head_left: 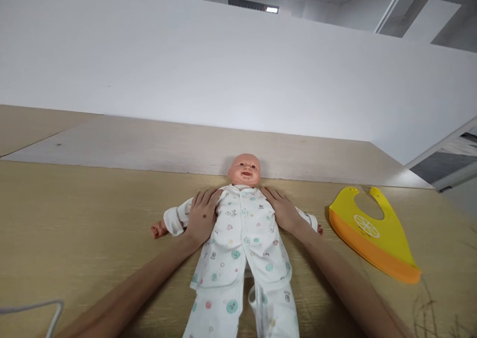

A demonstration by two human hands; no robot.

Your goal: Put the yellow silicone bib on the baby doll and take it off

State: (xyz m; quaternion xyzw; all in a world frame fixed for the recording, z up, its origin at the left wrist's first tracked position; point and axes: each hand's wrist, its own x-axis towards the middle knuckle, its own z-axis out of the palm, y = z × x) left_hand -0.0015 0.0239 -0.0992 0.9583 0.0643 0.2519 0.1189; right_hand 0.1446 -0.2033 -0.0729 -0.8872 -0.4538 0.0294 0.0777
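A baby doll (244, 218) lies on its back on the wooden table, its head at the far side. It wears a white buttoned jacket and trousers printed with small coloured figures. My left hand (203, 213) lies over the doll's shoulder and upper arm at the left, fingers stretched out along the sleeve. On the opposite shoulder rests my right hand (283, 209), its fingers also extended and flat against the cloth. Both thumbs are hard to make out. The doll's arms reach outward beyond my hands, and its feet are outside the picture.
To the right lies a yellow bib (372, 223) with an orange pocket edge. A white cable (33, 306) crosses the lower left corner. Behind the table (93, 213), a pale board strip (167, 144) runs along a white partition (223, 64).
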